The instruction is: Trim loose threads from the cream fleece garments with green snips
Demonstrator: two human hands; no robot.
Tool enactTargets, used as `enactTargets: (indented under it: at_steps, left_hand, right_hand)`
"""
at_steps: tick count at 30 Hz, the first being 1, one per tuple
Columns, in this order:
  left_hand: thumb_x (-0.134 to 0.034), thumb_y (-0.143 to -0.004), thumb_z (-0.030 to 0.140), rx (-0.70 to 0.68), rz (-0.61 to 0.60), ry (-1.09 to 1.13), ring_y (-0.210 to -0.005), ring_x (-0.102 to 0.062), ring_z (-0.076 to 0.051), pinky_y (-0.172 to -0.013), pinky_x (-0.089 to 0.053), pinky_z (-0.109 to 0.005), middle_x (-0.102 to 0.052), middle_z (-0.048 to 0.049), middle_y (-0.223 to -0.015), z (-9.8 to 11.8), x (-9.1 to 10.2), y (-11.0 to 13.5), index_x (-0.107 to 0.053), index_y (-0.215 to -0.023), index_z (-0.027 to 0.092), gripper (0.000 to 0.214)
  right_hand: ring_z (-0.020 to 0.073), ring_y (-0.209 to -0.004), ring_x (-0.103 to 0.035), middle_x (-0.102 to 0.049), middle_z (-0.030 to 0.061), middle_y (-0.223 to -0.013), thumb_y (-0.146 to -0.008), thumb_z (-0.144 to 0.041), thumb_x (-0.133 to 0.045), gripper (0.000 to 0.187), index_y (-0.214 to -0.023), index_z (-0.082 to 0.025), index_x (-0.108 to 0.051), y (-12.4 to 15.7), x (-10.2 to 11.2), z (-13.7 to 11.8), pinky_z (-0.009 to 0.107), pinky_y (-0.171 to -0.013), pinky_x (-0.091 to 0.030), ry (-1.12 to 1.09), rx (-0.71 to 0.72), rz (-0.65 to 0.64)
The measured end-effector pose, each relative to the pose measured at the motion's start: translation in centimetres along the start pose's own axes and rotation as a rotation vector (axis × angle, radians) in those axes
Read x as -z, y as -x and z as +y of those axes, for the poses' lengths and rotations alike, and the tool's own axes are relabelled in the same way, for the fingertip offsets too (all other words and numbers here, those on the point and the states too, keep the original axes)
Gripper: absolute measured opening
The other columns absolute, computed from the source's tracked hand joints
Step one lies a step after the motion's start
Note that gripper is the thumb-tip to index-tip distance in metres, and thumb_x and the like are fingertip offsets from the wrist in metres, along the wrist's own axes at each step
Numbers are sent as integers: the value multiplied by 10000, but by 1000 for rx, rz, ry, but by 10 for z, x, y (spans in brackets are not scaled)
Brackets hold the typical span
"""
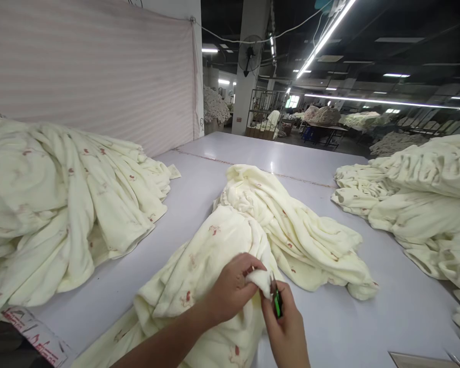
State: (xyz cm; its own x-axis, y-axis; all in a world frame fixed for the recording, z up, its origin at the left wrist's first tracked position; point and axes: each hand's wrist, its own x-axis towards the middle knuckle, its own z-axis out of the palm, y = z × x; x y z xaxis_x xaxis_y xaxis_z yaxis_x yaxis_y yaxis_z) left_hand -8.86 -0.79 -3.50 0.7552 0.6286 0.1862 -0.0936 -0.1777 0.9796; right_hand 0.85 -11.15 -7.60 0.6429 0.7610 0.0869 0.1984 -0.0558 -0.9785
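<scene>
A cream garment (210, 245) of soft fabric with small reddish printed figures lies bunched on the table in front of me. My left hand (233, 286) pinches a small white edge of that garment between thumb and fingers, lifting it a little. In my right hand (287, 327) is a pair of thread snips (278, 302) with a green and black handle. Their blades meet the pinched edge of the fabric; whether they are closed on it I cannot tell. The lower fingers of my right hand are partly hidden.
A large heap of the same cream garments (61, 204) covers the left of the table (310, 322). Another heap (433, 204) lies on the right. A pinkish curtain (92, 71) hangs behind the left heap. At the lower right is a dark-framed opening or tray (417, 359).
</scene>
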Motion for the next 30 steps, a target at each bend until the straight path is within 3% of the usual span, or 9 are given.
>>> enactTargets:
  at_steps: [2, 6, 9, 12, 17, 21, 26, 28, 30]
  left_hand:
    - [-544, -737, 183, 8, -33, -78, -826, -500, -178, -764, -390, -280, -573, -45, -830, 2, 8, -6, -611, -795, 147, 96]
    - [-545, -775, 437, 344, -137, 308, -603, -501, -135, -609, -396, -247, -543, -14, -604, -7, 20, -12, -606, -669, 114, 345]
    - [-568, -759, 452, 416, -104, 489, -612, -523, -138, -640, -408, -256, -559, -24, -599, -16, 19, -9, -629, -687, 105, 360]
    - [-577, -743, 473, 424, -96, 505, -595, -516, -136, -629, -404, -251, -552, -24, -587, -18, 13, -5, -619, -653, 103, 382]
    - [-558, -733, 527, 410, -127, 367, -529, -428, -106, -555, -346, -225, -504, -8, -568, -13, 9, -3, -551, -609, 113, 432]
    - [-529, -754, 525, 368, -161, 287, -500, -329, -81, -509, -279, -212, -382, 30, -518, -11, 7, 0, -450, -544, 133, 451]
    - [-481, -797, 444, 324, -200, 122, -532, -375, -95, -529, -312, -214, -415, 21, -552, -6, 9, -1, -490, -589, 130, 377]
    - [-526, -763, 339, 212, -170, -28, -610, -455, -123, -598, -359, -226, -496, 2, -626, 2, 22, -10, -568, -659, 123, 244]
    - [-536, -719, 238, 24, -41, -115, -779, -510, -163, -742, -378, -249, -564, -29, -786, 13, 43, -25, -607, -711, 130, 130]
  right_hand:
    - [105, -594, -408, -413, -43, -672, -736, -463, -559, 278, -816, -216, -460, -13, 5, -5, 204, -553, -384, -126, -54, -13]
    - [85, -498, -362, -333, -70, -584, -752, -502, -524, 301, -745, -221, -415, -29, 19, -12, 183, -459, -346, -188, -179, -12]
    - [117, -624, -453, -447, -40, -635, -707, -494, -588, 301, -736, -213, -486, -21, 26, -14, 189, -567, -401, -147, -195, 13]
    - [145, -760, -509, -554, -18, -730, -702, -521, -573, 330, -828, -217, -562, -3, 29, -13, 181, -672, -417, -47, -152, 11]
    - [130, -558, -530, -591, -23, -610, -719, -584, -512, 432, -910, -211, -616, 13, 26, -5, 193, -570, -418, 260, -43, -53]
    - [137, -454, -459, -525, -36, -516, -774, -594, -421, 427, -944, -249, -606, 13, 23, -1, 221, -495, -380, 485, 12, -77]
    - [133, -503, -412, -444, -50, -510, -756, -626, -409, 423, -894, -254, -555, 12, 26, -3, 207, -518, -341, 328, -95, -163]
    - [121, -527, -376, -405, -56, -536, -735, -628, -439, 410, -843, -243, -526, 13, 31, -6, 198, -521, -311, 262, -149, -161]
    - [113, -545, -350, -357, -60, -547, -729, -623, -453, 395, -781, -234, -500, 15, 37, -7, 194, -535, -294, 215, -196, -145]
